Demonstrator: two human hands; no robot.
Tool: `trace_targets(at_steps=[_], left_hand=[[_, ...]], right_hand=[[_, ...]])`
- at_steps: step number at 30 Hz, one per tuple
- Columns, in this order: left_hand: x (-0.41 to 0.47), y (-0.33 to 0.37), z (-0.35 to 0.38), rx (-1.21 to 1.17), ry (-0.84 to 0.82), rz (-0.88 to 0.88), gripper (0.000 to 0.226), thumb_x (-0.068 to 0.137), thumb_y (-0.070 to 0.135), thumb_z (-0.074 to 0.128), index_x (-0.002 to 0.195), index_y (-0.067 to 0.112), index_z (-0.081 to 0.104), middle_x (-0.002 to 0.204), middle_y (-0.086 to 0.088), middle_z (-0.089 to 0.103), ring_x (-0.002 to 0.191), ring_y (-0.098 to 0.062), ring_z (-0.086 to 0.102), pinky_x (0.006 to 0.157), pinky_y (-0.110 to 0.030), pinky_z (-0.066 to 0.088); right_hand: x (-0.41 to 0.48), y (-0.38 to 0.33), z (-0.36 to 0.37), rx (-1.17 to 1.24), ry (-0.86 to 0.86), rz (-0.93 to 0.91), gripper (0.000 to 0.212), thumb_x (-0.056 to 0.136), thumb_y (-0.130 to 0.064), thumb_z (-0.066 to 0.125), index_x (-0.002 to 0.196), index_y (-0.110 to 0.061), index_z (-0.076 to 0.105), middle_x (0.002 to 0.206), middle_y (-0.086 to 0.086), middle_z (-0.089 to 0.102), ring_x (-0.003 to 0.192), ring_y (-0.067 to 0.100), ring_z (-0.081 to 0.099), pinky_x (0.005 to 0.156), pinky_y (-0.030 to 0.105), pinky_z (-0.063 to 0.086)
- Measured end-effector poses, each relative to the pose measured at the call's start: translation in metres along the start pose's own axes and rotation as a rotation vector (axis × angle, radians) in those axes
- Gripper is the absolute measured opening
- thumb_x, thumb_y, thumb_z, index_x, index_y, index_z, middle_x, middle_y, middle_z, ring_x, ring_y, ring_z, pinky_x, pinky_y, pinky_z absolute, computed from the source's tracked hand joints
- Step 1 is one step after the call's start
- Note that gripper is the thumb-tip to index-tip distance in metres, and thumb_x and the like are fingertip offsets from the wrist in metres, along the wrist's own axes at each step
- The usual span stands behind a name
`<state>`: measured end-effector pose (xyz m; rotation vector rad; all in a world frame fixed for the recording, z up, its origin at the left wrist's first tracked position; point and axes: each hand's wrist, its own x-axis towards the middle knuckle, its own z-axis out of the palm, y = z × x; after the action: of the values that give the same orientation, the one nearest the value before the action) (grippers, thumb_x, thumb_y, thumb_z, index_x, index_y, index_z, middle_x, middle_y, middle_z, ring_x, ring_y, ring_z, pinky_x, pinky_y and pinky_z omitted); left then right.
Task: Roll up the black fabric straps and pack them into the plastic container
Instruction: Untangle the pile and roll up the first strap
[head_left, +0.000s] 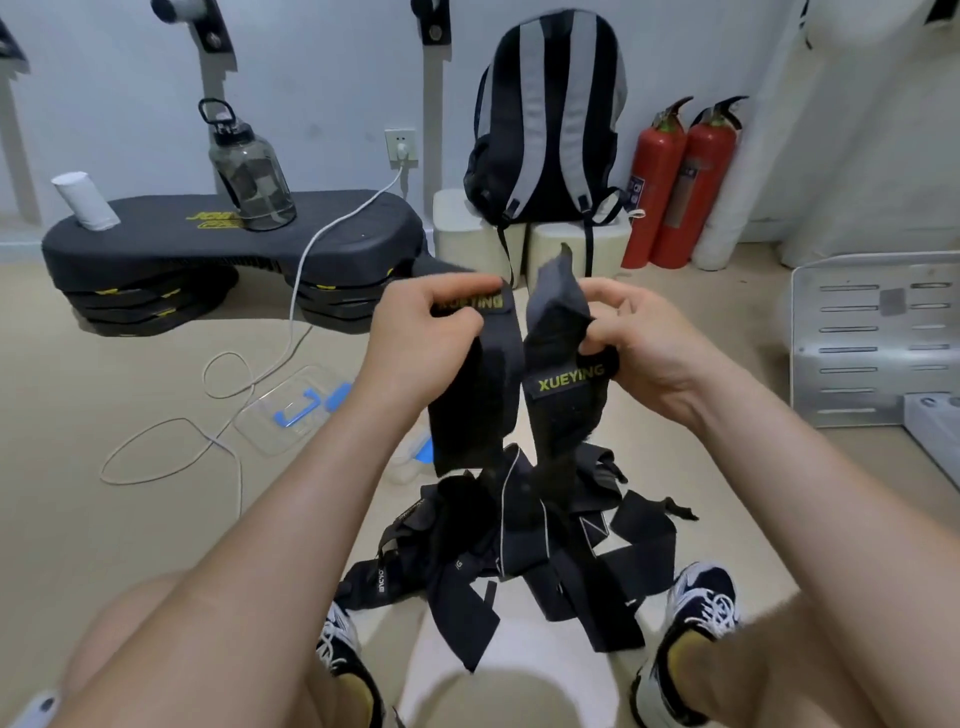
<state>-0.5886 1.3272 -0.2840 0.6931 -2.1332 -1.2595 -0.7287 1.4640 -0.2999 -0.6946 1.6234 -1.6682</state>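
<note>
Head view: we see the left hand (426, 322) pinching a black strap (478, 395) at its XUEYING label, fingers curled on it. The right hand (639, 338) grips a second strap (561, 405) just beside it, fingers curled round it. Both straps hang over the strap pile (519, 551), which lies on the floor (104, 374) between the shoes (701, 597). The clear plastic container (291, 410) lies on the floor, left of the pile.

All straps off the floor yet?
No: a tangled pile of black straps lies on the floor between the shoes, while the left hand grips the left strap and the right hand the right strap.
</note>
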Motion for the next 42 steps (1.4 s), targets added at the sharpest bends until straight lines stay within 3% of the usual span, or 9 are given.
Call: trace_targets(at_steps=[3, 6, 13, 18, 21, 25, 28, 32, 42], left_hand=[[-0.002, 0.001, 0.004, 0.03, -0.103, -0.064, 0.02, 0.092, 0.03, 0.063, 0.084, 0.025, 0.08, 0.077, 0.018, 0.069, 0.074, 0.0, 0.062, 0.075, -0.022, 0.048], [-0.004, -0.001, 0.003, 0.063, -0.246, -0.036, 0.045, 0.092, 0.053, 0.058, 0.072, 0.016, 0.073, 0.059, 0.001, 0.052, 0.059, -0.009, 0.047, 0.062, -0.025, 0.038], [-0.008, -0.007, 0.02, 0.026, -0.038, -0.021, 0.037, 0.081, 0.032, 0.078, 0.055, 0.009, 0.063, 0.048, 0.006, 0.046, 0.05, -0.009, 0.039, 0.054, -0.027, 0.031], [-0.005, -0.006, 0.02, 0.017, 0.011, 0.077, 0.034, 0.082, 0.029, 0.078, 0.052, 0.019, 0.064, 0.046, 0.012, 0.052, 0.049, -0.005, 0.044, 0.053, -0.023, 0.036], [-0.004, -0.01, 0.02, 0.083, 0.021, 0.133, 0.028, 0.082, 0.03, 0.077, 0.059, 0.016, 0.068, 0.053, 0.006, 0.061, 0.055, -0.012, 0.054, 0.056, -0.029, 0.043], [-0.003, -0.012, 0.018, 0.067, 0.074, 0.155, 0.036, 0.083, 0.028, 0.077, 0.051, 0.023, 0.059, 0.046, 0.012, 0.051, 0.05, -0.004, 0.043, 0.052, -0.023, 0.033], [-0.002, -0.013, 0.018, -0.063, 0.137, 0.095, 0.028, 0.082, 0.025, 0.076, 0.057, 0.021, 0.067, 0.052, 0.008, 0.058, 0.055, -0.005, 0.048, 0.056, -0.028, 0.038], [0.001, -0.011, 0.014, -0.289, 0.172, -0.033, 0.013, 0.087, 0.012, 0.072, 0.086, 0.024, 0.078, 0.083, 0.012, 0.076, 0.082, -0.003, 0.069, 0.079, -0.023, 0.053], [0.006, -0.011, 0.006, -0.475, 0.016, -0.17, 0.064, 0.086, -0.021, 0.052, 0.132, 0.023, 0.06, 0.114, 0.002, 0.069, 0.098, -0.01, 0.069, 0.084, -0.025, 0.057]], right_hand=[[-0.001, 0.003, 0.008, -0.034, -0.008, -0.021, 0.044, 0.067, 0.014, 0.044, 0.09, -0.012, 0.072, 0.08, 0.009, 0.068, 0.077, 0.022, 0.062, 0.07, 0.031, 0.05], [-0.001, 0.002, 0.009, -0.058, -0.022, -0.04, 0.045, 0.075, 0.017, 0.041, 0.09, -0.011, 0.073, 0.084, 0.011, 0.07, 0.08, 0.023, 0.064, 0.074, 0.031, 0.051], [-0.008, -0.004, 0.01, -0.075, -0.153, 0.001, 0.007, 0.091, -0.008, 0.064, 0.086, -0.01, 0.069, 0.077, 0.004, 0.072, 0.07, 0.014, 0.069, 0.064, 0.023, 0.054], [-0.007, -0.007, 0.01, -0.084, 0.024, -0.089, 0.02, 0.091, -0.005, 0.066, 0.078, -0.013, 0.055, 0.074, 0.011, 0.069, 0.063, 0.017, 0.068, 0.058, 0.026, 0.054], [-0.007, -0.005, 0.012, -0.373, 0.173, -0.262, 0.024, 0.093, -0.009, 0.067, 0.077, -0.017, 0.051, 0.065, 0.01, 0.061, 0.063, 0.019, 0.058, 0.059, 0.024, 0.047], [-0.01, -0.011, 0.006, -0.249, -0.033, -0.083, 0.025, 0.088, -0.019, 0.073, 0.106, -0.01, 0.059, 0.087, 0.013, 0.075, 0.081, 0.026, 0.072, 0.075, 0.035, 0.058], [-0.012, -0.001, 0.009, -0.328, -0.229, 0.046, 0.013, 0.092, -0.017, 0.068, 0.103, -0.011, 0.069, 0.091, 0.006, 0.076, 0.084, 0.019, 0.072, 0.079, 0.034, 0.058], [-0.012, -0.001, 0.011, -0.382, -0.208, -0.024, 0.01, 0.097, -0.014, 0.062, 0.092, -0.01, 0.07, 0.083, 0.001, 0.071, 0.078, 0.014, 0.068, 0.077, 0.031, 0.055], [-0.014, -0.005, 0.015, 0.14, -0.187, 0.068, 0.02, 0.093, -0.024, 0.059, 0.102, -0.01, 0.07, 0.097, 0.007, 0.074, 0.087, 0.019, 0.07, 0.079, 0.028, 0.056]])
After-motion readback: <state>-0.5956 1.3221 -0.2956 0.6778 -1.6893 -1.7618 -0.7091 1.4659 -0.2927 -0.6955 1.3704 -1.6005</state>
